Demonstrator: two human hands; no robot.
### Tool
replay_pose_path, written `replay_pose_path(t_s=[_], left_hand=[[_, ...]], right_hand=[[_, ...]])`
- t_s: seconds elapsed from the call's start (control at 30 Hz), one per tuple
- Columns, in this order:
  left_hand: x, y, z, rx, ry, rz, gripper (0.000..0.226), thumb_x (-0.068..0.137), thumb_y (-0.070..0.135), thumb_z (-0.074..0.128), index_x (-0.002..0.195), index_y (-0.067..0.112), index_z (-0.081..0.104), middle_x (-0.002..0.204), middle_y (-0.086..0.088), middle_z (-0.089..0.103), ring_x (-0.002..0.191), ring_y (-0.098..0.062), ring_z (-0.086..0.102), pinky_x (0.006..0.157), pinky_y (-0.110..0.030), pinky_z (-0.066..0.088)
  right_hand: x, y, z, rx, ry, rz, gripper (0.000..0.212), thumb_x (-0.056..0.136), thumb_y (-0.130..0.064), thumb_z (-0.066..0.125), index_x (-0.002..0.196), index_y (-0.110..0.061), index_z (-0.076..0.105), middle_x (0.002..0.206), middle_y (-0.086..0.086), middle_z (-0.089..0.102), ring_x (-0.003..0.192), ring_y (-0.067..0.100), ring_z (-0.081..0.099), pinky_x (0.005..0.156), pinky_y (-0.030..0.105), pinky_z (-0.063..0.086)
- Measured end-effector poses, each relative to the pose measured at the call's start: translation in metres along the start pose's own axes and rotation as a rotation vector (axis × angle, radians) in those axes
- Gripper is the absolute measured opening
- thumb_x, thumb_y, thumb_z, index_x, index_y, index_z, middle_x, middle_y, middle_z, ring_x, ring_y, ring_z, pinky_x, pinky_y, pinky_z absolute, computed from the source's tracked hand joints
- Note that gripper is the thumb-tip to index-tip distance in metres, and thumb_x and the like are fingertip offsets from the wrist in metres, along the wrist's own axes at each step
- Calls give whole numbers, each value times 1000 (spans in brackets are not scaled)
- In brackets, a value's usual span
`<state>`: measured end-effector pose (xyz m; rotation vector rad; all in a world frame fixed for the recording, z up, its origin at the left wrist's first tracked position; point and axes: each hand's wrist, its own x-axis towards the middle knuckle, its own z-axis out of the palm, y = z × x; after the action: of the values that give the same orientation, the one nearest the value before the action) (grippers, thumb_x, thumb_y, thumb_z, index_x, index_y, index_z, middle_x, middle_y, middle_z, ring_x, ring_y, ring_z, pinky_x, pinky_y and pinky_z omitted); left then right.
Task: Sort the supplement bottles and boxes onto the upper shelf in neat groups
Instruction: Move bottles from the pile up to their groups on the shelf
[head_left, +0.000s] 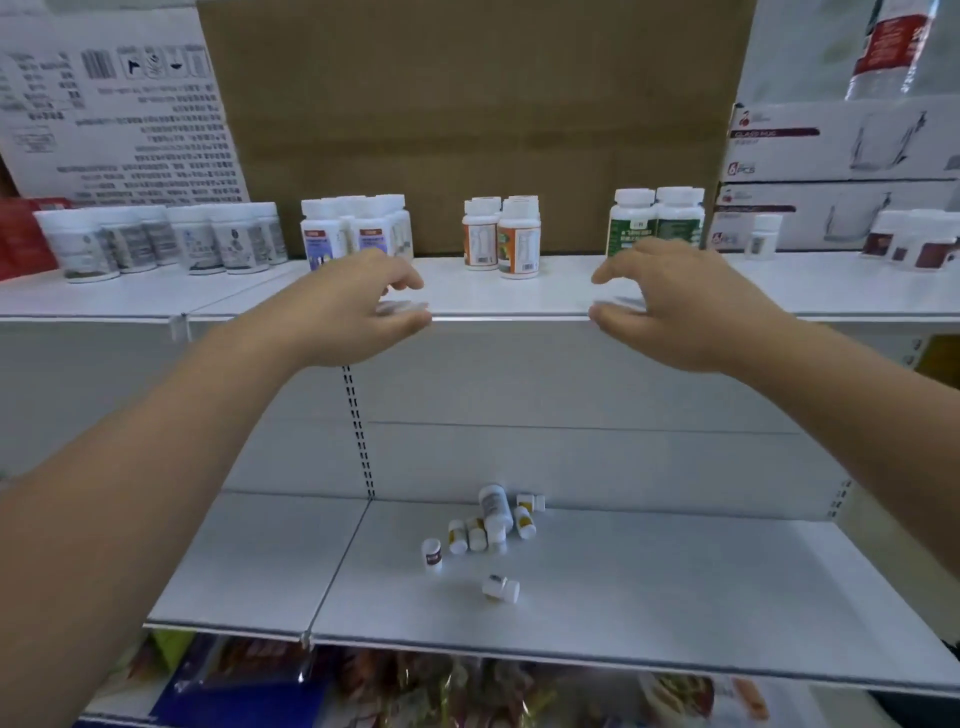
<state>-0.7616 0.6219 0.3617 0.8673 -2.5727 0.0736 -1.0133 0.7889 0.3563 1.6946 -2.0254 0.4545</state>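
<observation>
Two green-labelled bottles (657, 226) and four orange-labelled bottles (519, 244) are standing on the upper shelf (519, 296). One larger bottle (493, 504) and seven small bottles (457, 536) are lying on the lower shelf (675, 597). The blue-labelled bottles (322, 236) and grey-labelled bottles (130, 244) are overlapping too much to count.

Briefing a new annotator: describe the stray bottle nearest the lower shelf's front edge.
Look at the lower shelf, where small white bottles lie scattered near its middle. The target bottle lies on its side alone, closest to the front edge, apart from that cluster.
</observation>
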Motion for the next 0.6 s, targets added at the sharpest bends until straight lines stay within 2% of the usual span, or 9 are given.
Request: replay_pose_path(t_s=[0.17,0.27,0.37,0.47,0.6], left_hand=[[-68,-12,11,-31,155,27,46,88,46,57,126,19,57,125,-3,54,116,-23,52,101,-43,42],[-110,-19,31,-130,206,-47,47,87,48,54,123,19,59,123,-3,54,113,-23,54,99,-39,43],[-141,-30,63,-190,145,-196,41,92,42,56,128,23,55,128,2,50,111,-20,54,92,-33,42],[-156,-44,98,-244,59,-308,42,92,41,56,131,25,53,130,3,49,113,-20,54,96,-37,45],[-158,-62,152,-350,12,-429,39,92,31,61,130,22,56,128,1,52,118,-17,52,96,-33,41]], right_hand=[[-59,-32,8,64,92,81,43,87,-42,55,125,-21,58,126,5,56,118,30,48,99,46,36],[-93,-50,27,175,151,153,38,86,-36,61,121,-21,61,122,5,59,116,31,49,97,46,37],[-117,-64,61,255,113,247,36,87,-32,62,121,-22,61,122,2,59,118,28,48,98,42,34],[-131,-71,107,291,48,322,36,85,-29,64,120,-20,62,121,5,60,115,31,51,96,43,37],[-139,-73,172,379,-108,427,38,84,-27,65,121,-20,61,123,4,60,115,27,53,98,40,39]])
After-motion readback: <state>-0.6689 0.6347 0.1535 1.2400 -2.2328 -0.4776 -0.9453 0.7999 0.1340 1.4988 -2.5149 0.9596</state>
